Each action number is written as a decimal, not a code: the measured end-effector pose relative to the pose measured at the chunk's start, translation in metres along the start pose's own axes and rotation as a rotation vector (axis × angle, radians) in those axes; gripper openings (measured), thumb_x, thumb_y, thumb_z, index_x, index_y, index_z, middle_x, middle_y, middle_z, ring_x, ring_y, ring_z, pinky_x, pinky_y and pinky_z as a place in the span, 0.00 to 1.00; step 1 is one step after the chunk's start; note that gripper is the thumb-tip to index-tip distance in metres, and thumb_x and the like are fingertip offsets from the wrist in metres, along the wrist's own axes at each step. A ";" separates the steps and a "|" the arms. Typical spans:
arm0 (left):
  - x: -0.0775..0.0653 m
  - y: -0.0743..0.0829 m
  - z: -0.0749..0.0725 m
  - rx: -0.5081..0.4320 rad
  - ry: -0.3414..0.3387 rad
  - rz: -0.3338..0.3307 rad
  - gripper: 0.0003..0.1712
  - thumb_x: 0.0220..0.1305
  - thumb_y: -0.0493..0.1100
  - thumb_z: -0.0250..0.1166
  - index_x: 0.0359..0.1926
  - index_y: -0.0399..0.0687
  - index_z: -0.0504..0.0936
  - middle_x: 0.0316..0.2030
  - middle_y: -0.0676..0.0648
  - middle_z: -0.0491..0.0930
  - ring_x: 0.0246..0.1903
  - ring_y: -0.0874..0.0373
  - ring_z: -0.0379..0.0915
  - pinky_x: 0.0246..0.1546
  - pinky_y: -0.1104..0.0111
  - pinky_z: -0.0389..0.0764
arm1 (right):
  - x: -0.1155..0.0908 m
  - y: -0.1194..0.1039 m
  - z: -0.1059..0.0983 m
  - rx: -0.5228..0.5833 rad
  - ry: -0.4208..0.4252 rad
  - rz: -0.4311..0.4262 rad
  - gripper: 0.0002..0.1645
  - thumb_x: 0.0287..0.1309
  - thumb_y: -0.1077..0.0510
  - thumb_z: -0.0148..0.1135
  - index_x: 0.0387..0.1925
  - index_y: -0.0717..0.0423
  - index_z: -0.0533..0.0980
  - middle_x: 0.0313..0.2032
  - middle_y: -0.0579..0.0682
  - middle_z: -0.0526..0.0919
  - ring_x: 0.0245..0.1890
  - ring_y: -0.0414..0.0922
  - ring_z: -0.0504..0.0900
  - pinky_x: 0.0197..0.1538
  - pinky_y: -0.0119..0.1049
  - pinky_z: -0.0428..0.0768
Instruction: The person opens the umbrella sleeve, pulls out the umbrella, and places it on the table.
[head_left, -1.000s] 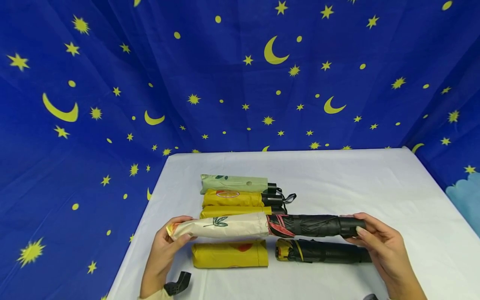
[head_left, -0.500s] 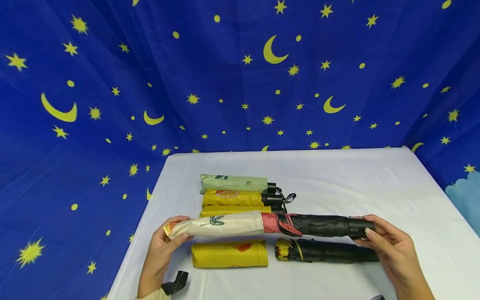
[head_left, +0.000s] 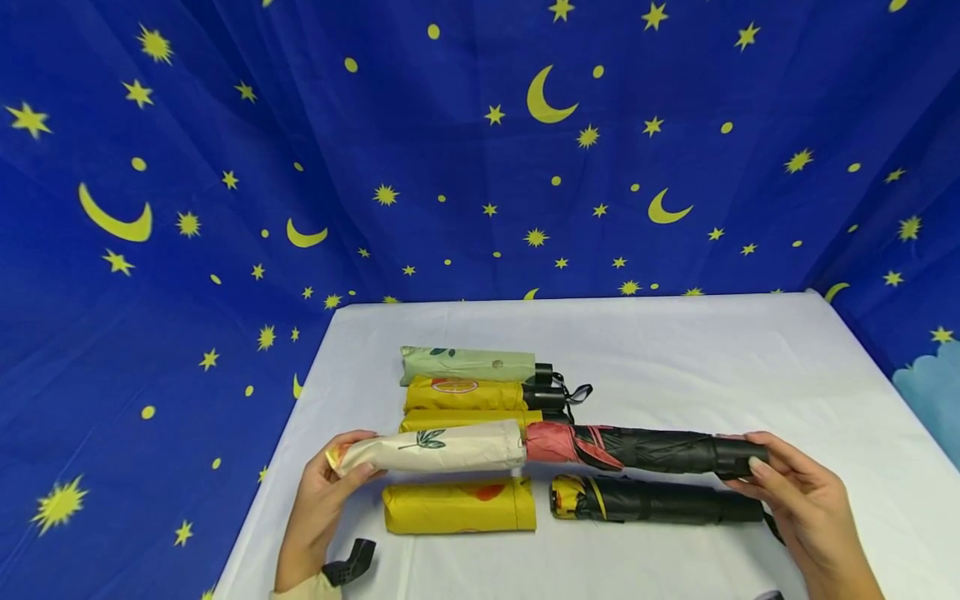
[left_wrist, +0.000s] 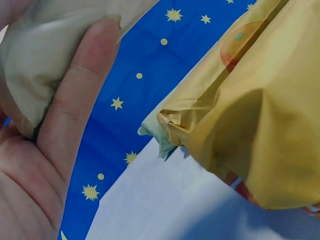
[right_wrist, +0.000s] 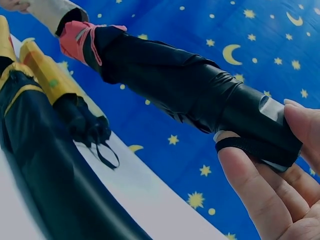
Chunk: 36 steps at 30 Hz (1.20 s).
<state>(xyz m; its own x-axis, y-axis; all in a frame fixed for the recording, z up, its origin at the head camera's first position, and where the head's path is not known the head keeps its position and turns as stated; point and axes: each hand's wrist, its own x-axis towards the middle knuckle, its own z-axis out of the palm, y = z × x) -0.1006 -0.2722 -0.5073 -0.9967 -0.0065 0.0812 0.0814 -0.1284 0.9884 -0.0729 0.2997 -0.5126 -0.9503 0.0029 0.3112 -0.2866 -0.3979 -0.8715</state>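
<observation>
While the left hand (head_left: pixel 321 498) pinches the cream sleeve (head_left: pixel 450 448) between thumb and fingers, the right hand (head_left: pixel 808 500), fingers curled, grips the black-and-red umbrella (head_left: pixel 663 451) by its handle; both align above the white table (head_left: pixel 712 358), roughly parallel to its back edge.

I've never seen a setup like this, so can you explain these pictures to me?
It isn't a robot, just a person. The wide picture is taken from the head, looking down; the close ones from each wrist. The left hand holds a cream cover; the right hand holds a black-and-red umbrella, folded, by its handle. Its red end is right by that cover. On the white table lie a yellow cover and a black-and-yellow umbrella, and behind them three more umbrellas, one green and two yellow.
</observation>
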 end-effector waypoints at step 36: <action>0.020 -0.040 0.001 0.161 -0.214 -0.099 0.23 0.68 0.32 0.67 0.62 0.32 0.76 0.56 0.39 0.80 0.49 0.56 0.80 0.46 0.68 0.83 | 0.001 0.021 -0.049 -0.103 0.045 0.136 0.25 0.69 0.81 0.47 0.64 0.73 0.72 0.52 0.54 0.87 0.48 0.47 0.88 0.41 0.43 0.86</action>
<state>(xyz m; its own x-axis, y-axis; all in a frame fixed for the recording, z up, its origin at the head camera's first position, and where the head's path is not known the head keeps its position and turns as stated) -0.1239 -0.2665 -0.5447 -0.9776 0.2103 -0.0081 0.0007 0.0417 0.9991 -0.0860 0.3366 -0.5494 -0.9850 -0.0027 0.1727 -0.1639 -0.3015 -0.9393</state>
